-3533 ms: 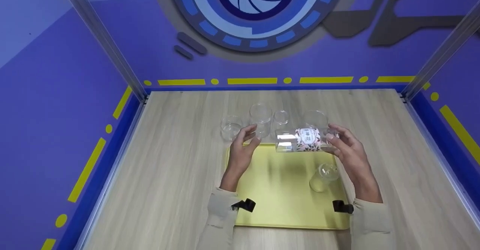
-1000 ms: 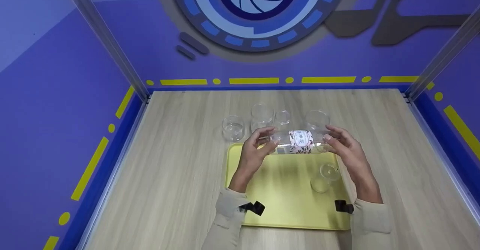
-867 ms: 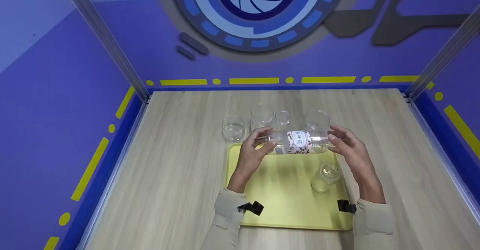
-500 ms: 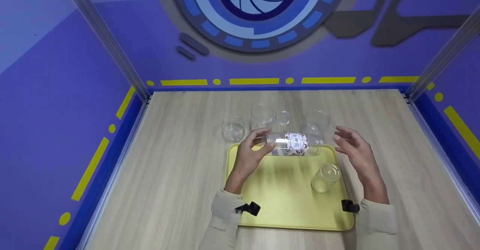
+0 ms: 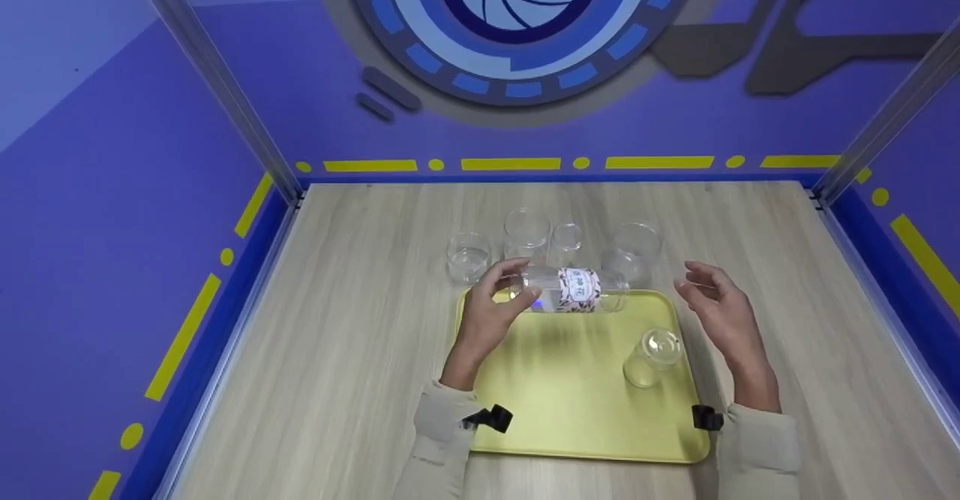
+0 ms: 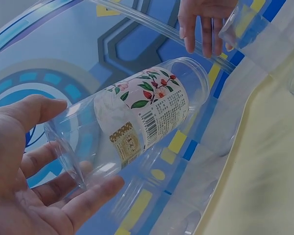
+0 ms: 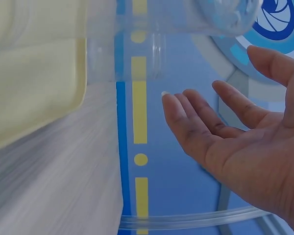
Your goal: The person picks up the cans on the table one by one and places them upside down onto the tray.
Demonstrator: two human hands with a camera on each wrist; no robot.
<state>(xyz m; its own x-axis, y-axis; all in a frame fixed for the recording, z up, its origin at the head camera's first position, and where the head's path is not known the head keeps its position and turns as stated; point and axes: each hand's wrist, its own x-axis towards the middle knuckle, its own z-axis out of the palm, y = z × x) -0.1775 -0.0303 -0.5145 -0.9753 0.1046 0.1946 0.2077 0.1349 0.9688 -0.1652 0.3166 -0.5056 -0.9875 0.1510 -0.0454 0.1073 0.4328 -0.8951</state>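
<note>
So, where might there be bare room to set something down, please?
Bare: the middle of the tray, left of its glass; the table between the tray and left wall; and right of the right hand. Crowded: behind the tray, where other glasses stand near the held jar.

On the head feed I have a table (image 5: 345,335) with a pale wood-grain top. A yellow rectangular tray (image 5: 570,410) with rounded corners and a raised rim lies flat on it. Beyond the tray's far edge, left to right, I make out four clear vessels on the wood: a low cup (image 5: 469,260), a tall cylinder (image 5: 526,235), a narrow cylinder (image 5: 567,240) just beside it, and a wide-mouthed jar (image 5: 634,246) farther off.
</note>
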